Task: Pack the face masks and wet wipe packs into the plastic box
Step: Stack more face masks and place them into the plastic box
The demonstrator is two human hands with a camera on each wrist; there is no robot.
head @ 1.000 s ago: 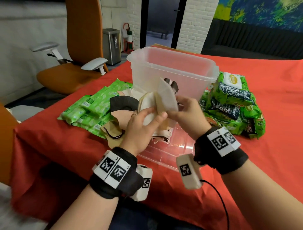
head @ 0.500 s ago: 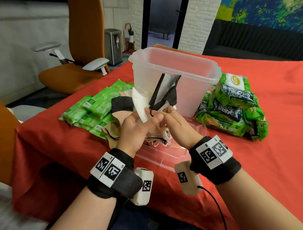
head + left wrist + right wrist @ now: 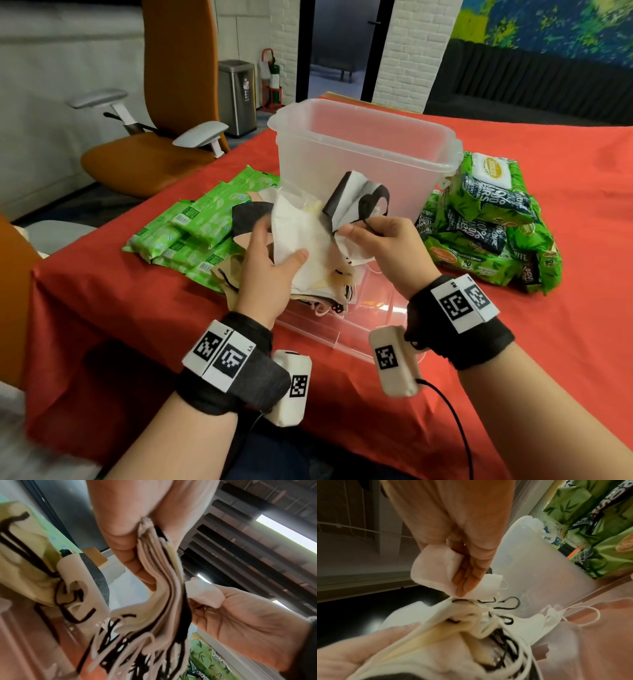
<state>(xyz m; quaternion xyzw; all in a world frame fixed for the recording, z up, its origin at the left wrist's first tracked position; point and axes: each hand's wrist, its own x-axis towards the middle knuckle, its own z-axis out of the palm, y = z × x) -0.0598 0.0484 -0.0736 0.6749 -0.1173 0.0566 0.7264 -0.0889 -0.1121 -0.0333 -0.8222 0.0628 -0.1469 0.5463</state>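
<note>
Left hand (image 3: pixel 270 270) gripping stack of face masks (image 3: pixel 308 240), right hand (image 3: pixel 380 246) pinching one mask (white) (image 3: pixel 435 568), before plastic box (image 3: pixel 363 161).

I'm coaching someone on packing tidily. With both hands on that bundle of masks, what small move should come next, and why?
Probably gather the loose mask into the stack, then lift it over the plastic box. The left hand grips the stack of masks, while the right hand pinches one splayed mask; the box looks empty.

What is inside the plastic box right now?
Through its translucent walls the plastic box looks empty. The stack of face masks gripped by the left hand and right hand covers its lower front, so the bottom there stays unseen.
</note>
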